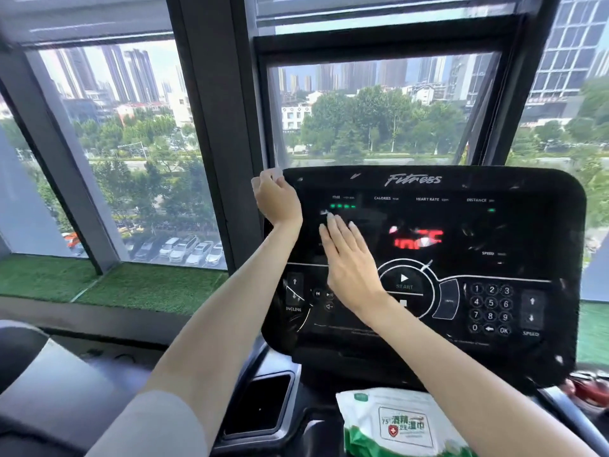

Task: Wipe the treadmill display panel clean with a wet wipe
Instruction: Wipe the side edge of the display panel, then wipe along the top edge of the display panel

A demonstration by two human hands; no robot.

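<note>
Gripping the upper-left corner of the display panel [494, 232], at about 10 o'clock on its rounded outline, the left hand [276, 199] is curling its fingers over the glossy black edge. The right hand [349, 255] is lying flat on the panel's left half, at 9 o'clock from the centre. Its fingers [336, 232] are stretching out straight and close together, pointing towards 11 o'clock. A small pale scrap [324, 212] is showing just past the fingertips, but it is too blurred to tell whether it is the wipe.

The one panel is sitting right of centre in the head view, smooth and reflective, a wide slab with rounded corners. Four white labels are running along its top: TIME, CALORIES, HEART RATE, DISTANCE. A round START button [404, 280] is sitting at its 6 o'clock. A keypad [491, 308] of ten digit keys is sitting at 4 o'clock.

At 6 o'clock in the view, one soft white-and-green pack of wipes [395, 423] is lying just below the panel, its plastic crinkling. One rectangular black recess [260, 404] is opening at 7 o'clock. A pale grey sleeve [158, 427] is covering the left upper arm. A strip of rough green artificial turf [131, 285] is lining the sill at 9 o'clock, under the windows [379, 110].
</note>
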